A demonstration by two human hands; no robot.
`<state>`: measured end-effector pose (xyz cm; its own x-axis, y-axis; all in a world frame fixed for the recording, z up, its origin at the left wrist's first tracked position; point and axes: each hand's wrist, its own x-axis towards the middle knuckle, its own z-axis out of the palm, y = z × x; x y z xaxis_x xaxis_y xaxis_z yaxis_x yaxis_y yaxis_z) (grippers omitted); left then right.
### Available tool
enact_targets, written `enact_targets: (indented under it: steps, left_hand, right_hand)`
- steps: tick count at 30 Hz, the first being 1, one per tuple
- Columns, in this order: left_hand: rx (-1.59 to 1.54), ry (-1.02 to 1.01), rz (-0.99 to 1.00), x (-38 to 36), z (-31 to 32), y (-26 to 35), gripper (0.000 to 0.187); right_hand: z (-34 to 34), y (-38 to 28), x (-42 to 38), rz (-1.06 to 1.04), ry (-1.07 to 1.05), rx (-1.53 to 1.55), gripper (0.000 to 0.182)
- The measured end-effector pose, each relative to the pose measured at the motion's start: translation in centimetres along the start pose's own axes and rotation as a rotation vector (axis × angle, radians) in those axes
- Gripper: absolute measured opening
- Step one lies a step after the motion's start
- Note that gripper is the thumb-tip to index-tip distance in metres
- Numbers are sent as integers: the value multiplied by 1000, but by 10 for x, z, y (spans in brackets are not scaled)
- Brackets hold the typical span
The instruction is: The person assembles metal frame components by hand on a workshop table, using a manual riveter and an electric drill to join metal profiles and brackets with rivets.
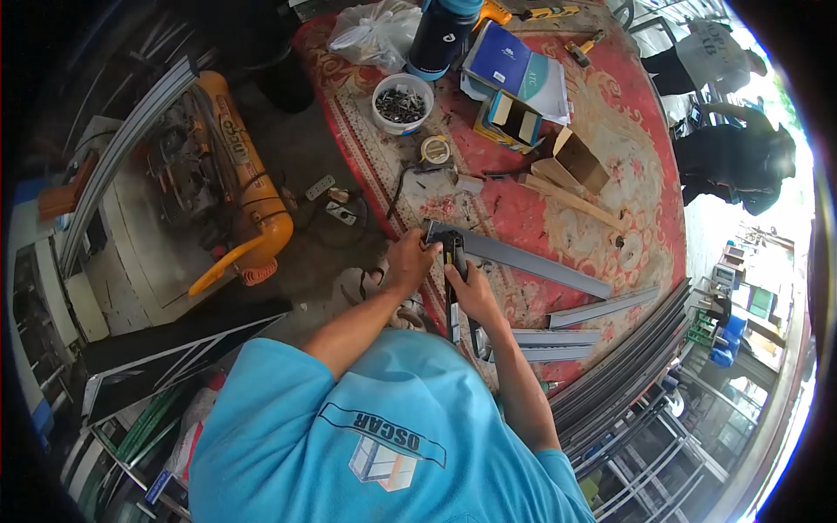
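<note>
A long grey metal profile (pixel 523 259) lies slanting across the red patterned table cover, its near end between my hands. My left hand (pixel 411 260) is closed around that end. In my right hand (pixel 472 292) is a black tool (pixel 452 253), upright in the view, its top against the profile's end; its exact type is hard to make out. Further grey profiles (pixel 602 307) rest on the table to the right of my right hand. Beyond my hands are a tape measure (pixel 435 150) and a tub of screws (pixel 402 104).
An orange air compressor (pixel 253 187) stands on the floor at left. On the table are a dark bottle (pixel 443 39), a yellow box (pixel 507 122), an open cardboard box (pixel 575 161) and a blue notebook (pixel 499 57). Two people (pixel 732 157) are at the upper right.
</note>
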<state>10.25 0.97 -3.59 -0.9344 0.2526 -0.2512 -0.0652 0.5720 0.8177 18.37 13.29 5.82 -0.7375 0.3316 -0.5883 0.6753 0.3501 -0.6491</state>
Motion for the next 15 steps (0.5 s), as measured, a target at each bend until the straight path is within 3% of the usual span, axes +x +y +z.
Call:
enact_targets:
  steps: [5,9,11,15]
  left_hand:
    - [49,19,70,0,3,-5,35]
    - [45,-35,1,-1,4,-6,32]
    - [61,-23,31,-2,6,-6,30]
    - [6,7,99,-3,9,-12,29]
  right_hand:
    - [4,3,-1,34,9,-39,56]
    - [12,7,3,35,33,-80,54]
    - [14,1,3,34,82,-256,52]
    - [10,-16,5,59,73,-294,52]
